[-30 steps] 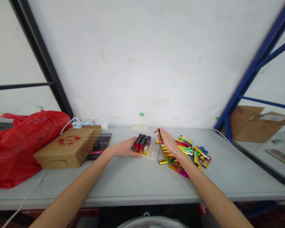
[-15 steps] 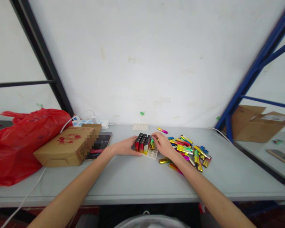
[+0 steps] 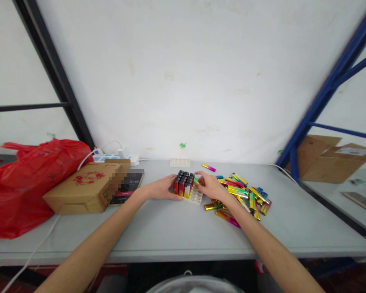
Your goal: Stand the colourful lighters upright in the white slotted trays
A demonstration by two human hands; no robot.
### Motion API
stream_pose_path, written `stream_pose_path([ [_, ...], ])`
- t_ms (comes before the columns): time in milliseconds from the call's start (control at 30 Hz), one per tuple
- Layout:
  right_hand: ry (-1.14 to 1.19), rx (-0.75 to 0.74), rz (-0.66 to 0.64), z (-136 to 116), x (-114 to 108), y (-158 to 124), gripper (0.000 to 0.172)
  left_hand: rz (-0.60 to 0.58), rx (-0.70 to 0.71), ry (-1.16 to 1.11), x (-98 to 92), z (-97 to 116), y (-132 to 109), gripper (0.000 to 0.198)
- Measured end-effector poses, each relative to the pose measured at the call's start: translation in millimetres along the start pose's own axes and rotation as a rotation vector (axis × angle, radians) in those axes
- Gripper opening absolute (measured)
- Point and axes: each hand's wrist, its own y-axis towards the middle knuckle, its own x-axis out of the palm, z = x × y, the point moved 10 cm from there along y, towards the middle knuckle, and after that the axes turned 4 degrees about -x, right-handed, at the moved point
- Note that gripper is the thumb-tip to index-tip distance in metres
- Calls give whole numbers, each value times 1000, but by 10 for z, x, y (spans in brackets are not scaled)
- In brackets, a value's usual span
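Several black-topped lighters (image 3: 183, 183) stand upright in rows in a white tray with round holes (image 3: 196, 196). They fill its left part, while bare holes show at its right. My left hand (image 3: 165, 188) is curved around the tray's left side, with the thumb in front and the fingers behind, partly hidden by the lighters. A green and yellow lighter (image 3: 196, 180) is pinched between the thumb and fingers of my right hand (image 3: 210, 186), tilted over the tray's right part. Shiny multicoloured lighters (image 3: 238, 191) lie in a loose heap beside my right wrist.
A second white tray (image 3: 179, 163) lies near the wall, with a single lighter (image 3: 209, 167) to its right. On the left are a cardboard box (image 3: 82, 189), a red plastic bag (image 3: 33, 187), a dark phone-like panel (image 3: 131, 185) and a power strip (image 3: 112, 157).
My right hand has shifted slightly right and its fingers have changed position around the green and yellow lighter, which is now higher and more tilted. The left hand stays at the tray.
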Motion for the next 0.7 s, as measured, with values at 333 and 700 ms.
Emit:
stream_pose_path([
  [333, 580, 103, 159, 193, -288, -30, 32, -21, -19, -37, 18, 28, -14, 83],
  [700, 265, -41, 113, -28, -231, -19, 23, -9, -17, 14, 13, -9, 0, 83],
])
